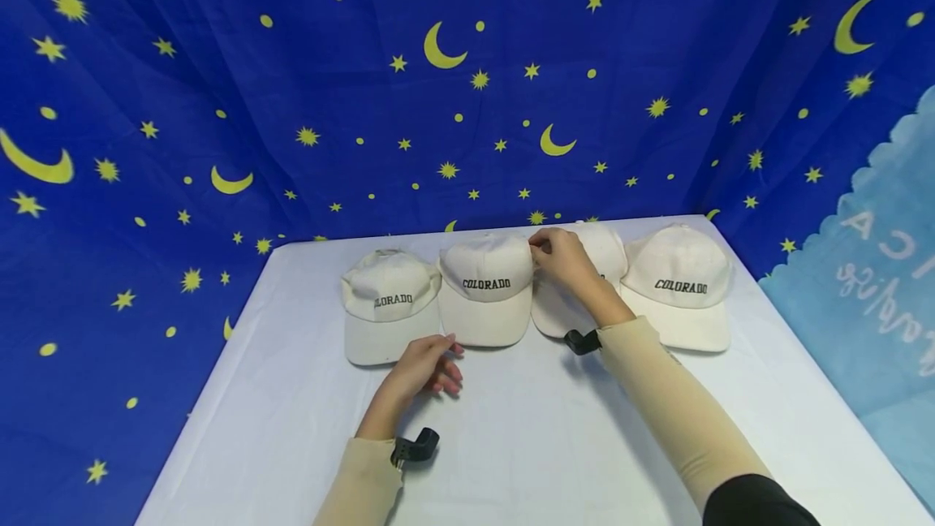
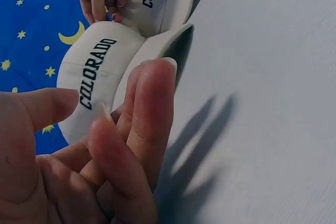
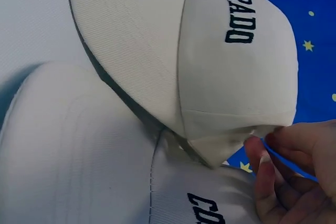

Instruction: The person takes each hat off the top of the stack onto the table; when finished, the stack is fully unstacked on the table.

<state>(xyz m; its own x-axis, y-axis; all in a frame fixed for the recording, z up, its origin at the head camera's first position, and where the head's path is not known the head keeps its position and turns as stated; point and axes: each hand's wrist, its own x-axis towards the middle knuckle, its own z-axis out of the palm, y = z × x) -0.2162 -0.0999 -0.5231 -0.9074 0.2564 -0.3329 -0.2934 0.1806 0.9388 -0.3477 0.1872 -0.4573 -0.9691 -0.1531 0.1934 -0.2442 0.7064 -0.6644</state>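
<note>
Four-panel row aside, the cream baseball cap [image 1: 485, 291] second from the left, lettered COLORADO, has its right side pinched between thumb and fingertips of my right hand [image 1: 566, 258]. The right wrist view shows that hand [image 3: 299, 166] gripping the fabric at the crown's edge [image 3: 241, 87]. Partly behind the right hand is the third cap [image 1: 558, 307], its lettering mostly covered in the head view. My left hand [image 1: 424, 368] hovers with loosely bent fingers by the brim of the leftmost cap [image 1: 390, 307], holding nothing; its fingers overlap the second cap [image 2: 89, 56] in the left wrist view.
Another COLORADO cap [image 1: 679, 286] sits at the right end of the row. All lie on a white-covered table [image 1: 511, 445] near its back edge. A blue star-and-moon cloth [image 1: 365, 63] hangs behind, and a light blue cloth [image 1: 876, 266] hangs at the right.
</note>
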